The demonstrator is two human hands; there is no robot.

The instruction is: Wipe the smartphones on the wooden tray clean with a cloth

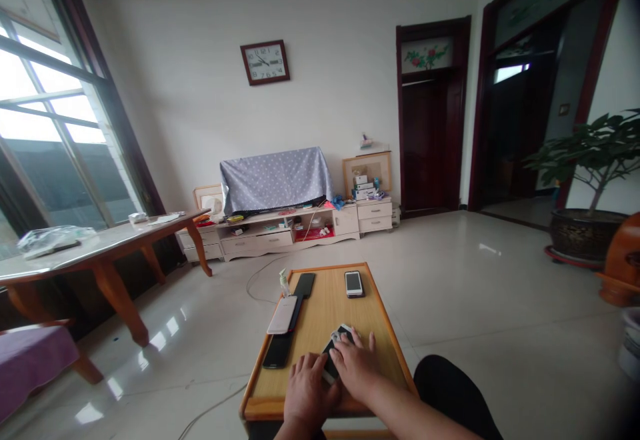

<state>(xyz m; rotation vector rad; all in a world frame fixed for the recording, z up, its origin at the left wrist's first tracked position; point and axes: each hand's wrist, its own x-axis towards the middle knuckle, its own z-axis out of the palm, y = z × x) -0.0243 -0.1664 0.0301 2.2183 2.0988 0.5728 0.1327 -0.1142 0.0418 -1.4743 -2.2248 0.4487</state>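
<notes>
Both my hands are together at the near end of a low wooden table [325, 313] with an orange rim. My right hand [354, 365] lies over a dark smartphone [328, 360], its fingers wrapped across the upper part. My left hand [309, 387] presses against the phone's lower end, and the hands hide most of it. Farther along the table are a silver-backed phone [353, 284], a white flat device [283, 315] resting on a long black phone [277, 351], another black phone [304, 285], and a small pale figurine [284, 283].
A thin white cable [260, 280] crosses the tiled floor left of the low table. A long wooden table [100, 247] stands to the left, a potted plant [587, 227] to the right. My dark-clothed knee [453, 393] rises at the lower right. A cloth-covered TV [275, 180] sits on a cabinet ahead.
</notes>
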